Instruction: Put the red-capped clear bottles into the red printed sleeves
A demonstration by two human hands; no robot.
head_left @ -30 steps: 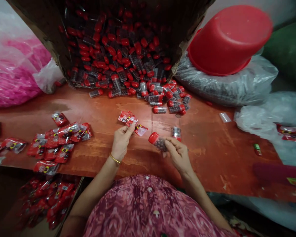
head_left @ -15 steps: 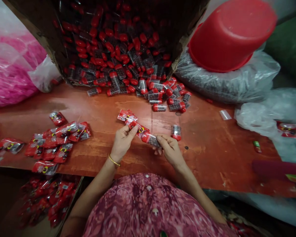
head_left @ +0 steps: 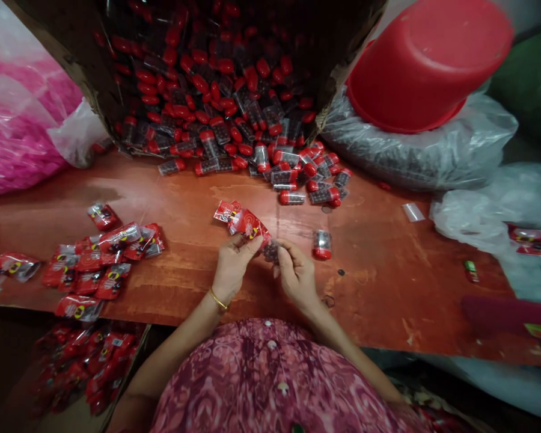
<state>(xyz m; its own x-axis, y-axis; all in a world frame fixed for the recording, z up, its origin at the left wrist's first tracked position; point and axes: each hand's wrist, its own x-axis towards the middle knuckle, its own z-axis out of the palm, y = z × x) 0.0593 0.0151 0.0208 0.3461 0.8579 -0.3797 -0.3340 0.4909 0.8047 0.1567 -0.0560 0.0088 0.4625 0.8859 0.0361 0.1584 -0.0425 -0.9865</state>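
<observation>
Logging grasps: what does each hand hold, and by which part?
The left hand pinches a red sachet by its near end. The right hand grips a small tube by its clear end, its other end seemingly inside the sachet.

Red basin [head_left: 426,60] upturned on clear bag [head_left: 415,153]; pink bag [head_left: 18,132] far L.
</observation>
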